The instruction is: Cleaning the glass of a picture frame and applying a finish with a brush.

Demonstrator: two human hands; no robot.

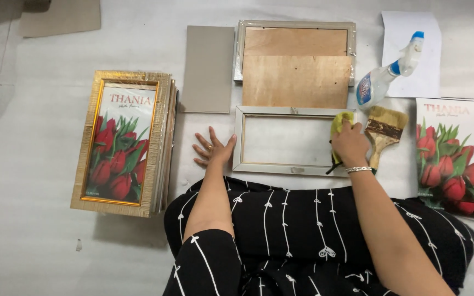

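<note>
Your lap, in black cloth with white line patterns, fills the bottom of the view, and both arms reach forward over it. Your left hand (pixel 213 149) lies flat with fingers spread on the white surface (pixel 39 257), its fingertips touching the left edge of a silver picture frame (pixel 287 140) lying just ahead of your knees. Your right hand (pixel 350 143) is closed around a yellow cloth (pixel 340 121), pressing it on the frame's right end. You appear to be wiping the frame's glass; the rest of the pane calls for steady strokes leftward while the left hand braces. A wide paintbrush (pixel 384 129) lies just beside your right hand, with a spray bottle (pixel 386 77) beyond it. Another frame, wooden back up (pixel 296 64), sits further off, with a grey card (pixel 208 68) beside it. Stacked gold frames with tulip pictures (pixel 123 141) sit left; loose tulip prints (pixel 452 155) right.
</note>
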